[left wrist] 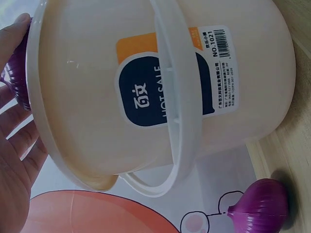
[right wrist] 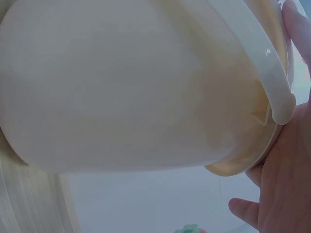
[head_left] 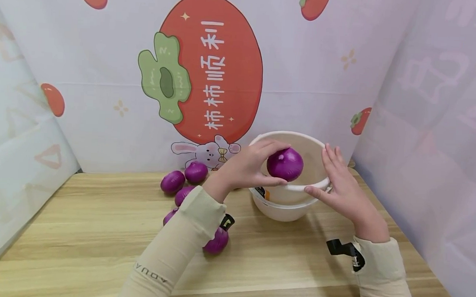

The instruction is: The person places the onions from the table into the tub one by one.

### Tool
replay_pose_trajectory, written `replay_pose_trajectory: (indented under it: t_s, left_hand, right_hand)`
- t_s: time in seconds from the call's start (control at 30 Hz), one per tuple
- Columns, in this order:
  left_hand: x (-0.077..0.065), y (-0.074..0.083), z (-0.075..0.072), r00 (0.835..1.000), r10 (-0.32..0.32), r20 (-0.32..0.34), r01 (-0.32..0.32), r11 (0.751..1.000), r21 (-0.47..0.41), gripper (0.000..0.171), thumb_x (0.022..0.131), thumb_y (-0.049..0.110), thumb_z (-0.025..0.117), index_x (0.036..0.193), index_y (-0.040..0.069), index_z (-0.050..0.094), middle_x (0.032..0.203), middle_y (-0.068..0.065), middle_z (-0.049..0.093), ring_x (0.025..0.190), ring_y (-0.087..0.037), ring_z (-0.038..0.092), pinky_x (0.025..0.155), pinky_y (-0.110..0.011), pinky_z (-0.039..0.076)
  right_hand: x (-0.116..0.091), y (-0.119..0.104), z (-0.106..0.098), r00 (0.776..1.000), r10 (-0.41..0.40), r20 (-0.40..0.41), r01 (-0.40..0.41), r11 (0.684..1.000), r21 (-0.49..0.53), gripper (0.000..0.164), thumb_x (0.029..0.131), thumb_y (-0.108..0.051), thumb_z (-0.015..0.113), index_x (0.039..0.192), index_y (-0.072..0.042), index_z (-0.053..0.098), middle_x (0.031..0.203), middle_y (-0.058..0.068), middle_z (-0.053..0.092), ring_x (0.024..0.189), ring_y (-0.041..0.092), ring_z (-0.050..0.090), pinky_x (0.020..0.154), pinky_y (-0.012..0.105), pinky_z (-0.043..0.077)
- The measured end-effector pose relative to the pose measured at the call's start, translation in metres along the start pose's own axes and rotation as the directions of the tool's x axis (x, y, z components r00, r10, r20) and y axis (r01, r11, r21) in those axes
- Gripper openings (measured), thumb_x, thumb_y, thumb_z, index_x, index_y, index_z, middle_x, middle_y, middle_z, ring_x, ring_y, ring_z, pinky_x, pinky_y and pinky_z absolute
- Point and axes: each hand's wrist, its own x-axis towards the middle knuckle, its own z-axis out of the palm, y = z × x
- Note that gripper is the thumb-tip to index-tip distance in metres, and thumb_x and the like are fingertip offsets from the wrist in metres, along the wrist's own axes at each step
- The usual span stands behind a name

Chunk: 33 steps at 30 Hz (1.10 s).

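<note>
Purple onion (head_left: 286,166) is at the mouth of the bucket (head_left: 281,213), at or just above the near rim (head_left: 298,187); contact with the rim cannot be told. Judged risks: smooth, round skin could slip if the left grip loosens or pinches off-centre, and a drop on the near side could send it down the outer wall to the counter (head_left: 78,234). Bucket looks light; a knock or uneven push could tip it. Pose: left hand (head_left: 257,161) reaches in from the left, forearm slanted, fingers and thumb pinching the onion. Right hand (head_left: 343,188) has fingers and thumb spread, against the rim's right side.
</note>
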Motion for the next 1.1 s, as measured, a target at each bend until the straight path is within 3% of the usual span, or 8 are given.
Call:
replay_pose_trajectory:
  t_s: [0.3, 0.53, 0.67, 0.87, 1.1]
  left_hand:
    - [-0.005, 0.001, -0.002, 0.996, -0.070, 0.059, 0.070, 0.997, 0.015, 0.073, 0.082, 0.040, 0.081, 0.142, 0.011, 0.052, 0.138, -0.002, 0.058, 0.118, -0.012, 0.058, 0.102, -0.025, 0.049]
    - [-0.010, 0.006, -0.006, 0.995, -0.065, 0.077, 0.063, 0.998, 0.027, 0.067, 0.084, 0.038, 0.079, 0.140, 0.010, 0.054, 0.137, -0.002, 0.059, 0.113, -0.009, 0.060, 0.098, -0.022, 0.051]
    - [-0.012, 0.009, -0.010, 0.995, -0.052, 0.088, 0.045, 0.997, 0.070, 0.065, 0.085, 0.040, 0.077, 0.139, 0.010, 0.055, 0.136, -0.001, 0.060, 0.118, -0.011, 0.060, 0.103, -0.025, 0.049]
    - [-0.015, 0.014, -0.015, 0.989, -0.068, 0.133, 0.054, 0.993, 0.102, 0.073, 0.088, 0.050, 0.070, 0.149, 0.018, 0.045, 0.151, 0.003, 0.049, 0.143, -0.014, 0.043, 0.114, -0.034, 0.041]
    - [-0.020, 0.018, -0.018, 0.989, -0.064, 0.136, 0.036, 0.979, 0.198, 0.078, 0.091, 0.061, 0.060, 0.157, 0.029, 0.030, 0.162, 0.005, 0.032, 0.155, -0.019, 0.018, 0.121, -0.052, 0.026]
  right_hand:
    - [-0.001, -0.001, -0.001, 1.000, 0.007, 0.013, -0.007, 1.000, -0.001, 0.107, 0.088, -0.050, 0.070, 0.159, -0.004, 0.004, 0.168, 0.012, -0.003, 0.155, 0.033, -0.013, 0.115, 0.073, 0.011]
    - [-0.001, 0.000, 0.000, 1.000, -0.018, -0.001, 0.018, 1.000, 0.000, 0.107, 0.088, -0.049, 0.071, 0.158, -0.002, 0.005, 0.168, 0.014, -0.002, 0.155, 0.035, -0.011, 0.117, 0.070, 0.011]
    - [-0.001, 0.000, -0.001, 1.000, -0.015, -0.002, 0.015, 1.000, -0.002, 0.107, 0.088, -0.049, 0.070, 0.158, -0.002, 0.005, 0.168, 0.014, -0.002, 0.155, 0.034, -0.011, 0.117, 0.070, 0.012]
    - [0.000, 0.000, -0.001, 1.000, -0.017, 0.001, 0.017, 1.000, 0.000, 0.107, 0.088, -0.050, 0.070, 0.158, -0.002, 0.005, 0.168, 0.015, -0.001, 0.155, 0.034, -0.012, 0.116, 0.071, 0.012]
    - [0.001, -0.001, -0.001, 1.000, -0.014, 0.009, 0.014, 1.000, 0.014, 0.108, 0.088, -0.049, 0.070, 0.158, -0.001, 0.004, 0.167, 0.015, -0.003, 0.154, 0.035, -0.014, 0.117, 0.071, 0.009]
